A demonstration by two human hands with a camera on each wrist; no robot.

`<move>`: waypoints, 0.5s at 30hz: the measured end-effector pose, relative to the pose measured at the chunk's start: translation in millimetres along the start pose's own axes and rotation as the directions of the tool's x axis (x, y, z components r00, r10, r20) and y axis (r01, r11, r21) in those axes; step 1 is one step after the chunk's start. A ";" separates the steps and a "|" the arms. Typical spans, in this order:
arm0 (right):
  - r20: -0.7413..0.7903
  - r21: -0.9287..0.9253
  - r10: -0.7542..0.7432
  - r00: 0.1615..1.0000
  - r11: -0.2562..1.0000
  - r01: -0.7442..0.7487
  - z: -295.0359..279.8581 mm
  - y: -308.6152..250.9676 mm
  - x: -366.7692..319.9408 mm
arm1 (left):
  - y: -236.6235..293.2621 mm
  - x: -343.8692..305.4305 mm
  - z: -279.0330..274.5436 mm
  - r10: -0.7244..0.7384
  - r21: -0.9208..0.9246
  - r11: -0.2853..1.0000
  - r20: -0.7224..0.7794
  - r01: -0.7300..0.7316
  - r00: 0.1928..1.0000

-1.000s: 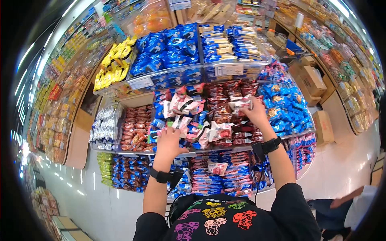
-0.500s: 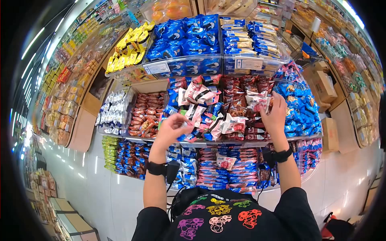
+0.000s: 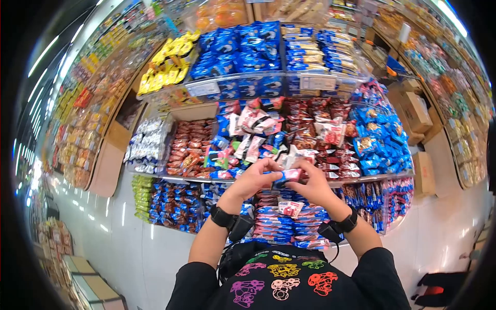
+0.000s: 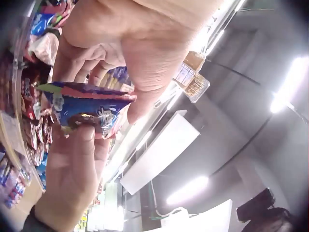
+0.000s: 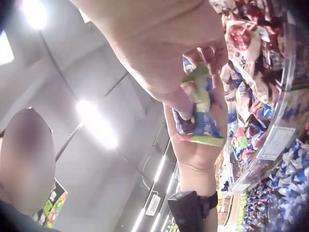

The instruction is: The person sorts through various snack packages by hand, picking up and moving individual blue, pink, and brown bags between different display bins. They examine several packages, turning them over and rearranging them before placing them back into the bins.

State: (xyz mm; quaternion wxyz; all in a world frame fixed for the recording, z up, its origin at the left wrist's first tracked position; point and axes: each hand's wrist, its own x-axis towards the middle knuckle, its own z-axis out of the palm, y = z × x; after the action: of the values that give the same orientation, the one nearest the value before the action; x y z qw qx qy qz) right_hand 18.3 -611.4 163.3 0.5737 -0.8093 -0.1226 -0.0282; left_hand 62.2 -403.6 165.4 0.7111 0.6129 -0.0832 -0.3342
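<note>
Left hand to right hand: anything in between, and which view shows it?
A small blue-and-pink packet, held between the left hand and right hand. Head view shows it; both wrist views confirm.

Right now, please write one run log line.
left hand: holds blue-pink snack packet | right hand: holds same packet | place: near snack bins

Small wrapped packet [image 3: 285,177]: shiny blue with pink and green ends, dark oval picture on one face; closed, held between both hands' fingers [image 4: 86,134].
</note>
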 end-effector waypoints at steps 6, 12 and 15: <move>-0.099 -0.192 -0.130 0.987 0.975 0.109 24.0 -3.5 10.4 | -1.5 -37.1 -64.5 0.692 0.913 0.401 -0.351 0.068 0.631; -0.041 -0.295 -0.200 0.979 0.939 0.180 52.9 -1.7 31.7 | -13.0 -48.0 -133.7 0.592 0.969 0.202 -0.236 0.141 0.771; 0.007 -0.283 -0.066 0.998 0.957 0.065 68.8 3.8 39.7 | -17.5 -45.6 -138.7 0.539 0.932 0.333 -0.313 0.143 0.782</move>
State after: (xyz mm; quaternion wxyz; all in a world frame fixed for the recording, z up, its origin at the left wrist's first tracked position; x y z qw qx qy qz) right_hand 51.0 -541.6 143.8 0.4512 -0.8784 -0.1434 -0.0653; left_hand 94.0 -264.6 129.9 0.2634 0.9550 -0.1156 0.0719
